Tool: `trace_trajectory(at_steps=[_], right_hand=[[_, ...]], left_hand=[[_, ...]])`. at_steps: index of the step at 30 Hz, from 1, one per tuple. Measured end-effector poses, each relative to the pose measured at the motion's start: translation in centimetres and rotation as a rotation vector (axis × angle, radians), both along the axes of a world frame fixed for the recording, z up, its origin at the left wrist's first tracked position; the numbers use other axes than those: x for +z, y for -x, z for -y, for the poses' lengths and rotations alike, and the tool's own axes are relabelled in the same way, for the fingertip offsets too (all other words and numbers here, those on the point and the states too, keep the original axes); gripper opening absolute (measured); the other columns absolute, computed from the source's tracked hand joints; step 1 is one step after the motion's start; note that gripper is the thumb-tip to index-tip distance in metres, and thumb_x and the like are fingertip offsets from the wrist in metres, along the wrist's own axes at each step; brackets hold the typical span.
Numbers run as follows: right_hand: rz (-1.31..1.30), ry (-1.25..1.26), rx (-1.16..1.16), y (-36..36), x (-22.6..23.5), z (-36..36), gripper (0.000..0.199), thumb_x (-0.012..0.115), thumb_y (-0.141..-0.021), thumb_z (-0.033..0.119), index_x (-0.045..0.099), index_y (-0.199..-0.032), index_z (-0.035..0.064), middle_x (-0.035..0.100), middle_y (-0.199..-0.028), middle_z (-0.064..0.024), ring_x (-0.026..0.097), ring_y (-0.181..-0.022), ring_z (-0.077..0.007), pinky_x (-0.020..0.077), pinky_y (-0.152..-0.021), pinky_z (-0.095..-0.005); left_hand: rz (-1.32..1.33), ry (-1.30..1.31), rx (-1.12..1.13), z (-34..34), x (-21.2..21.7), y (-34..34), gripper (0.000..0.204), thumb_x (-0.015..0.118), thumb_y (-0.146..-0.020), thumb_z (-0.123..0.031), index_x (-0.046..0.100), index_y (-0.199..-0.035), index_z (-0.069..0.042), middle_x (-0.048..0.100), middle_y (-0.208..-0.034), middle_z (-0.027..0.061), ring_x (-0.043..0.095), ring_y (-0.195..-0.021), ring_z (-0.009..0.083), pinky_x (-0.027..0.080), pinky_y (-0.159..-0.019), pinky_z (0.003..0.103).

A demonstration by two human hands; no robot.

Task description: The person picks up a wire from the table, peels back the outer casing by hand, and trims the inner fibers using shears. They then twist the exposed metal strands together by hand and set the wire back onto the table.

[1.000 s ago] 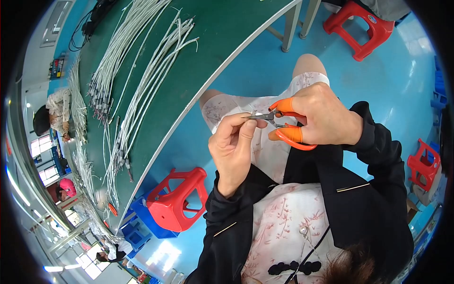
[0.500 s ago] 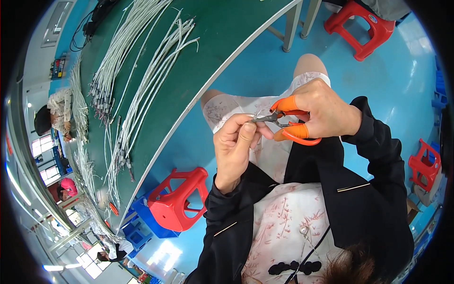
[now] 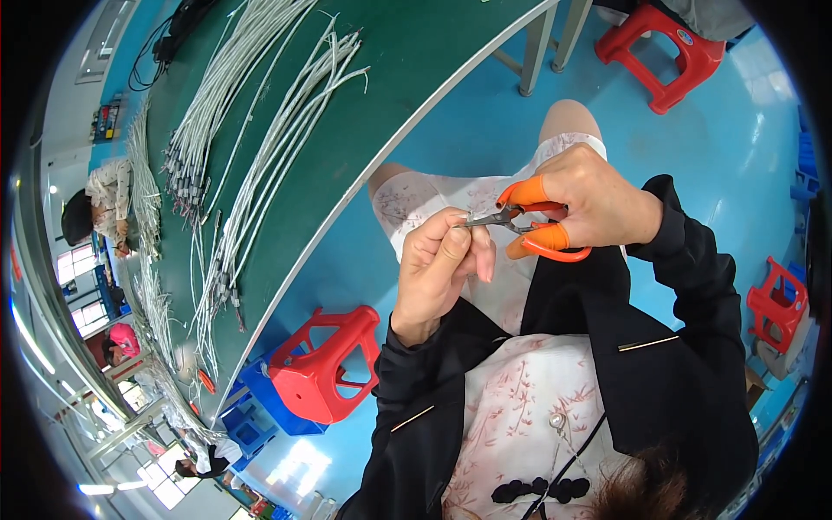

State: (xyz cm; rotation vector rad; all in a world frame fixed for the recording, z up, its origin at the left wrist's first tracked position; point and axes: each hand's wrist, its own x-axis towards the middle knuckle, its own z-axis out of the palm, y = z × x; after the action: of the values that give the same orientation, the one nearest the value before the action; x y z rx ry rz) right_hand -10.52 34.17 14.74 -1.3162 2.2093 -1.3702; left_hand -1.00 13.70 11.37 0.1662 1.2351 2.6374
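Observation:
My right hand (image 3: 600, 198) grips a pair of scissors (image 3: 496, 220) with orange handles and dark blades, held over my lap. Orange covers sit on the thumb and a finger of that hand. The blade tips reach the fingertips of my left hand (image 3: 440, 264), whose thumb and forefinger are pinched together. Whatever lies in that pinch is too small to name; a pale bit shows near the blades. To the left, on the green table (image 3: 364, 104), lie bundles of white cables (image 3: 290, 130) with dark sleeves at their near ends.
The table's metal edge (image 3: 334, 208) curves along my left. A red stool (image 3: 325, 364) stands beside blue crates (image 3: 251, 425); another red stool (image 3: 663, 56) is at the far right. A co-worker (image 3: 104, 208) sits across the table. Orange-handled tools (image 3: 206, 381) lie near the table's corner.
My left hand has shifted slightly right, and its lower fingers have drawn in from beneath the scissors. The scissors have barely moved.

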Motion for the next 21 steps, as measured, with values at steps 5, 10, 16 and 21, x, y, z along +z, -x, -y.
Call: trace_trajectory(at_steps=[5,10,16,21], right_hand=[[0.035,0.003,-0.054,-0.2,-0.2,0.0,0.038,0.083,-0.065,0.022,0.067,-0.092,0.0006,0.049,-0.053,-0.0047,0.045,-0.044,-0.0166,0.0326,-0.043,-0.0277],[0.002,-0.024,-0.080,-0.2,-0.2,0.0,0.038,0.082,-0.065,0.022,0.068,-0.092,0.0004,0.049,-0.053,-0.0052,0.046,-0.044,-0.0169,0.0327,-0.043,-0.0278],[0.012,0.004,-0.060,0.0,-0.4,0.0,0.038,0.083,-0.065,0.023,0.068,-0.092,0.0008,0.049,-0.053,-0.0050,0.046,-0.044,-0.0168,0.0323,-0.043,-0.0279],[0.028,0.010,-0.040,0.1,-0.3,-0.1,0.040,0.084,-0.064,0.026,0.067,-0.091,0.0009,0.049,-0.053,-0.0046,0.045,-0.044,-0.0164,0.0316,-0.043,-0.0279]], left_hand=[[0.048,0.124,-0.003,0.2,0.7,0.4,0.018,0.042,-0.100,-0.012,0.053,-0.112,-0.005,0.065,-0.083,0.0149,0.036,-0.052,0.0050,0.034,-0.052,0.020],[0.002,0.194,0.142,-0.6,0.7,0.3,0.016,0.043,-0.099,-0.012,0.054,-0.110,-0.006,0.064,-0.083,0.0150,0.035,-0.052,0.0045,0.033,-0.052,0.020],[0.042,0.190,0.153,-0.8,0.8,0.2,0.017,0.044,-0.100,-0.015,0.056,-0.108,-0.006,0.063,-0.081,0.0137,0.037,-0.052,0.0048,0.032,-0.052,0.019],[0.074,0.199,0.172,-0.9,1.2,0.1,0.017,0.044,-0.100,-0.017,0.056,-0.105,-0.006,0.062,-0.077,0.0120,0.036,-0.051,0.0051,0.033,-0.053,0.020]])
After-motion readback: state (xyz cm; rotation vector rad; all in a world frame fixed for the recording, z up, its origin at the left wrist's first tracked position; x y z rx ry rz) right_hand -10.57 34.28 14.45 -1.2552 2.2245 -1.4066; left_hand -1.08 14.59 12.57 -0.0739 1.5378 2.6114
